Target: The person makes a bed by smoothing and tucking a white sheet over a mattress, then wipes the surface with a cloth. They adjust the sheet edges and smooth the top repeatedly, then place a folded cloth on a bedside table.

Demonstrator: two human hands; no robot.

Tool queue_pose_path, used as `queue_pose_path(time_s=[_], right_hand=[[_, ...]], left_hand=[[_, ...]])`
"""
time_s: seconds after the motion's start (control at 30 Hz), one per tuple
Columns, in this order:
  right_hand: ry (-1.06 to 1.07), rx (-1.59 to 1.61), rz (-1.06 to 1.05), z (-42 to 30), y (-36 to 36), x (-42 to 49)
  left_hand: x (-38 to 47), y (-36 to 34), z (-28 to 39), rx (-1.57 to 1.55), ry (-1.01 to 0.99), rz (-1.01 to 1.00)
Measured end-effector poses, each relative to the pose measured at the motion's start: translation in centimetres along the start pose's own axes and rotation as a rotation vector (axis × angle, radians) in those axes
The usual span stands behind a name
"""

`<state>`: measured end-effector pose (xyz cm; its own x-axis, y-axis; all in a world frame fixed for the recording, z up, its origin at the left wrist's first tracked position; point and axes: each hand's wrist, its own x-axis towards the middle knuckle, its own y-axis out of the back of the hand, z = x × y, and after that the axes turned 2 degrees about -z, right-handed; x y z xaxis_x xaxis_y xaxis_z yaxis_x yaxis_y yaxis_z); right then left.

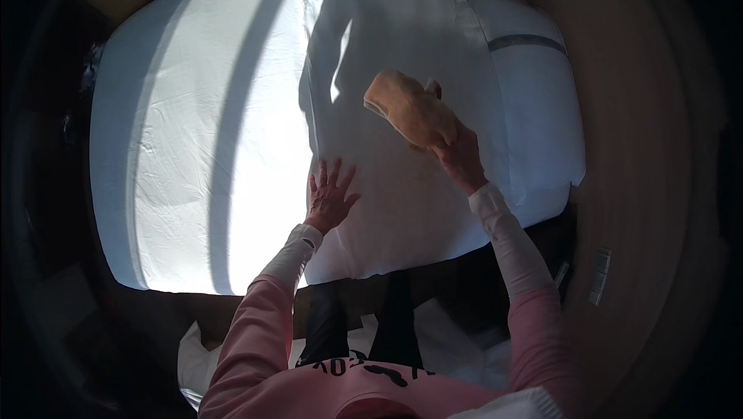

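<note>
In front of me lies a bed with a white sheet (383,233) over its mattress. My left hand (329,201) rests palm down on the sheet with its fingers spread, beside the edge of a bright sunlit band. Farther right, my right hand (461,155) grips a tan, block-shaped thing (409,107), which may be a bed brush or a folded cloth; blur hides which. It is over the shaded part of the sheet, and I cannot tell whether it touches the fabric. A pale rim shows along its left end.
A wood-toned panel (633,129) rises along the bed's right end and carries a switch or socket plate (599,277). White fabric (447,335) lies low around my legs. One dark patterned strip (525,42) shows at the bed's upper right.
</note>
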<state>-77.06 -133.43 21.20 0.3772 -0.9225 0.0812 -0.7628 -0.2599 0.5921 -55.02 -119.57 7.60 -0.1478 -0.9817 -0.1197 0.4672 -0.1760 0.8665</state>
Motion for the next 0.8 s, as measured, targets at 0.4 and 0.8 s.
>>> queue_pose_path(time_s=[0.4, 0.8], right_hand=[[0.465, -0.676, -0.284, 12.1, -5.2, 6.6], [-0.155, 0.07, -1.277, 7.9, 12.9, -9.5]], left_hand=[[7.2, 0.4, -1.2, 0.086, 0.096, 0.389], [16.4, -2.5, -7.0, 0.329, 0.389, 0.252]])
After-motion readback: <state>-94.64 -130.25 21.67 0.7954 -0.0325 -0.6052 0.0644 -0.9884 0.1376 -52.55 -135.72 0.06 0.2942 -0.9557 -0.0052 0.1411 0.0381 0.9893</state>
